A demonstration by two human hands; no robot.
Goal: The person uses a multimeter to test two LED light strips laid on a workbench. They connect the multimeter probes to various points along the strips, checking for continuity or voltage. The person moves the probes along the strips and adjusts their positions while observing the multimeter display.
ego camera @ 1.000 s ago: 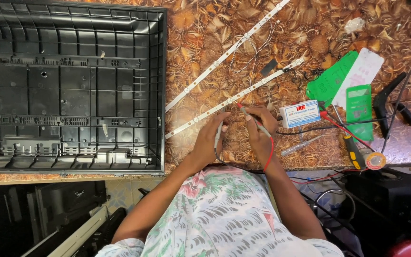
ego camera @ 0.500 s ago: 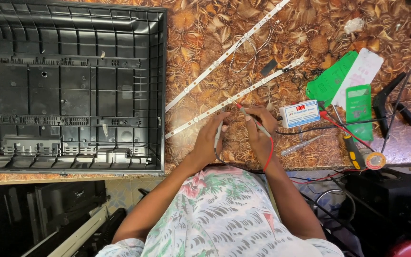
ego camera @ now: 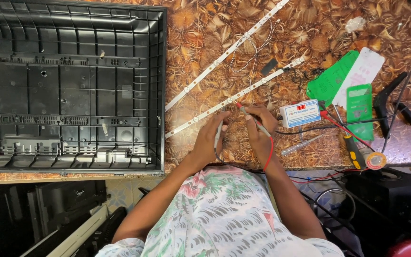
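Pinching a thin probe each, both hands work side by side at the near edge of the worktop [ego camera: 205, 28]. The left hand [ego camera: 210, 140] has its fingers closed around a pale probe [ego camera: 218, 134], held nearly upright toward the strip; the right hand [ego camera: 261, 131] grips a red-tipped probe [ego camera: 250, 116] whose tip points up and left. Their target, the nearer LED strip [ego camera: 236, 97], lies just beyond the fingertips, its long axis running diagonally from lower left to upper right, so the left hand sits closer to its lower end and the right hand to its middle. A second LED strip [ego camera: 224, 54] lies parallel, farther away. Right of the right hand stands a small white tester box [ego camera: 300, 113] with a red display; beyond it lie green cards [ego camera: 331, 78], a screwdriver [ego camera: 353, 150] and a solder roll [ego camera: 376, 161]. A large black plastic back cover [ego camera: 67, 85] fills the left.
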